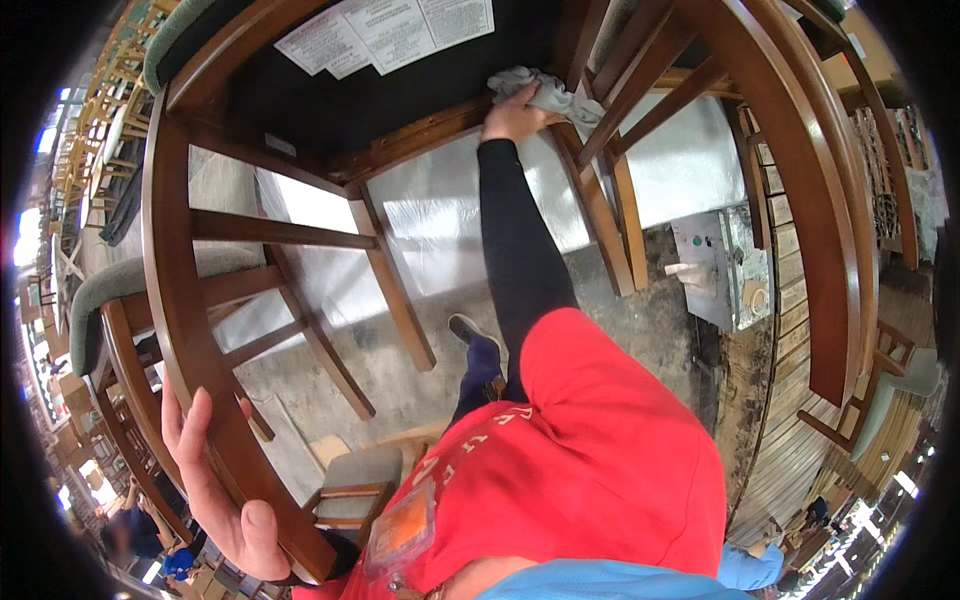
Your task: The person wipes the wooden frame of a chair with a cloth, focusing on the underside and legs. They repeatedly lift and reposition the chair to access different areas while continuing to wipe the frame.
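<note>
A dark brown wooden chair is tipped so that its black underside (390,100) with white paper labels faces me. Stretched far forward, my right hand (515,118) is closed on a crumpled pale grey cloth (545,92). It presses the cloth against the wooden seat frame at the chair's inner corner. My left hand (225,490) is at the lower left, around the near chair leg (165,250). Its thumb lies on the front of the leg, two fingers rise along the outer side, and one fingertip shows past the inner edge.
Another chair with a grey-green cushion (140,275) stands at the left. Curved wooden chair parts (820,220) rise close on the right. A grey metal box (725,265) with a green button sits beside a slatted wooden platform (785,400). Below, my shoe (472,328) rests on the stained floor.
</note>
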A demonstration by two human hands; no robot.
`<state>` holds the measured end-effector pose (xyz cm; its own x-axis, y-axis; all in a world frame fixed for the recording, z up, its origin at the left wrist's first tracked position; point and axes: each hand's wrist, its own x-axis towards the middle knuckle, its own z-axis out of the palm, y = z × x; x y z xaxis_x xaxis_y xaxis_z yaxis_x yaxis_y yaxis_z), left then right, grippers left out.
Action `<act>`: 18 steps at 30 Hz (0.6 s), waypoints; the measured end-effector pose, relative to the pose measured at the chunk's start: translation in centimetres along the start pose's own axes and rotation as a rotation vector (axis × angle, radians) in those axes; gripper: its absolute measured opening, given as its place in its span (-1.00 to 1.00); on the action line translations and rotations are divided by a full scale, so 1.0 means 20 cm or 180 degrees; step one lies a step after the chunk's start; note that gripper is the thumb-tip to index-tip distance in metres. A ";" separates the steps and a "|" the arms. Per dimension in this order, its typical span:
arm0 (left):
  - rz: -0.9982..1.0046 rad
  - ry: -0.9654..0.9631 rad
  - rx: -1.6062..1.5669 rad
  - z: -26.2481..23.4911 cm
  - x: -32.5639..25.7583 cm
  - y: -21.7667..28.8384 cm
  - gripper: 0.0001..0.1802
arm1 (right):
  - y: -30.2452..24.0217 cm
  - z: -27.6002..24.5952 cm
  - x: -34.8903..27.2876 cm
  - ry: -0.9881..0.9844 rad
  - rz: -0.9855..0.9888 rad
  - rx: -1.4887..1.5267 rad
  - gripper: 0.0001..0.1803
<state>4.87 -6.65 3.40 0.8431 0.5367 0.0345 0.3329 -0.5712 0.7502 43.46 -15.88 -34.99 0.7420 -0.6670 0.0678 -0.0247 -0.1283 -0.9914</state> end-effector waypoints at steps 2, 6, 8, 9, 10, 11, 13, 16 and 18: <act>-0.0019 0.0024 -0.0052 0.00 -0.01 -0.03 0.03 | -0.10 0.08 -0.12 0.0283 0.1138 0.0810 -0.34; -0.0138 0.0178 -0.0135 0.00 -0.05 -0.07 0.03 | -0.20 0.05 -0.71 -0.0772 0.2161 0.1380 -0.32; 0.0216 -0.0183 -0.0201 0.00 0.06 0.06 0.02 | 0.00 0.18 -0.85 -0.0702 0.1298 0.0404 -0.39; 0.0299 -0.0330 -0.0183 0.02 0.11 0.08 0.02 | 0.05 0.20 -0.94 -0.0830 0.1006 0.0119 -0.44; 0.0098 -0.0129 -0.0163 0.01 0.05 0.03 0.02 | -0.02 0.09 -1.13 -0.1695 0.2277 0.0749 -0.45; -0.0086 0.0048 -0.0141 0.01 0.01 -0.01 0.02 | -0.06 0.03 -1.17 -0.2727 0.2808 0.0798 -0.49; -0.0192 0.0212 -0.0141 0.00 -0.05 -0.02 0.00 | -0.17 -0.06 -1.09 -0.3022 0.4186 0.2098 -0.52; 0.0094 0.0052 -0.0033 -0.02 0.01 0.00 -0.04 | -0.03 -0.07 -0.51 -0.1796 0.2681 0.1326 -0.52; 0.0151 0.0023 0.0056 -0.03 0.01 -0.03 -0.05 | -0.11 -0.14 -0.18 -0.0931 0.2106 0.1651 -0.53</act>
<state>4.54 -5.92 3.41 0.8550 0.5132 0.0747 0.3001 -0.6070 0.7358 39.01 -15.32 -32.72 0.8264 -0.2634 -0.4976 -0.2551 0.6128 -0.7479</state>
